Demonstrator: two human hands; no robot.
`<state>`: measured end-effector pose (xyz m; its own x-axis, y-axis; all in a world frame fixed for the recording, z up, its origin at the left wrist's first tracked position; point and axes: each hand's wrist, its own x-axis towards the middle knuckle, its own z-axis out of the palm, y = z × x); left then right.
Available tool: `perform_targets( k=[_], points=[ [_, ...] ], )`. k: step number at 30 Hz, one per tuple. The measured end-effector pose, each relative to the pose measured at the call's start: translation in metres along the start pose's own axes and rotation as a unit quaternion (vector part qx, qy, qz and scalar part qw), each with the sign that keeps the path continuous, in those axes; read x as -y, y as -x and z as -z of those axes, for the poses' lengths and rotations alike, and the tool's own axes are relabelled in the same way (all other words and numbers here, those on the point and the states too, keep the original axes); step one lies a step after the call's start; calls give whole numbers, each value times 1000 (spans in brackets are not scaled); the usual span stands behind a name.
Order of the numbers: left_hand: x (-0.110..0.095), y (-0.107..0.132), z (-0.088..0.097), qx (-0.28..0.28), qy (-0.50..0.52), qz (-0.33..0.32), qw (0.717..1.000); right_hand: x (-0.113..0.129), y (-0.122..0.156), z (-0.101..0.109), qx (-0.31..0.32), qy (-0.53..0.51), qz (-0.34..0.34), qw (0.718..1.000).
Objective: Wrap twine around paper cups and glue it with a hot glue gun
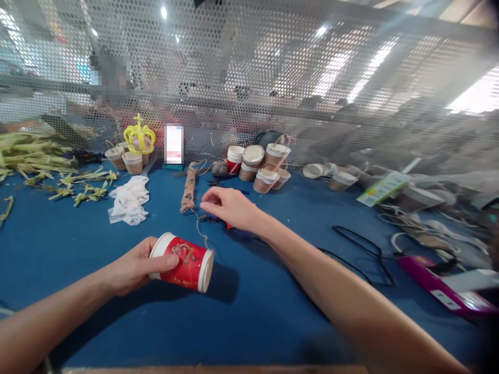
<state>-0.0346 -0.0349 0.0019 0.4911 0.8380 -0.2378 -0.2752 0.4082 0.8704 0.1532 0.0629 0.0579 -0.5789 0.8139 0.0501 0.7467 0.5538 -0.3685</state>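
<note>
My left hand [134, 267] is wrapped round a red paper cup [185, 262] with a gold pattern, held on its side just above the blue table [241, 311]. A thin twine strand [200, 226] runs from the cup's rim up to a hank of jute twine [189, 187]. My right hand [230, 208] reaches forward over the table, fingers curled down onto a dark blue object with a red tip [230, 227], right beside the twine. What the fingers hold is hidden.
Several paper cups [259, 163], some twine-wrapped, stand at the back by a perforated metal screen. A yellow crown [139, 136] sits on cups at back left, near white cloth [129, 200] and green leaf strips [35, 156]. Black cables [366, 254], a magenta tool [440, 288] and clutter lie right.
</note>
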Motion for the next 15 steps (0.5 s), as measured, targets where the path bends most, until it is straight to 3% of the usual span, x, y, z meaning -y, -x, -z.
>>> perform_targets(
  k=[7,11,15],
  points=[
    [2,-4,1,9,13,-5,1000,1,-94,-47,115,78,-1,990],
    [1,-5,-1,9,27,-10,1000,9,-122,-55,90,70,5,994],
    [0,-6,0,-38,63,-35,997,14,-117,-44,42,36,11,998]
  ],
)
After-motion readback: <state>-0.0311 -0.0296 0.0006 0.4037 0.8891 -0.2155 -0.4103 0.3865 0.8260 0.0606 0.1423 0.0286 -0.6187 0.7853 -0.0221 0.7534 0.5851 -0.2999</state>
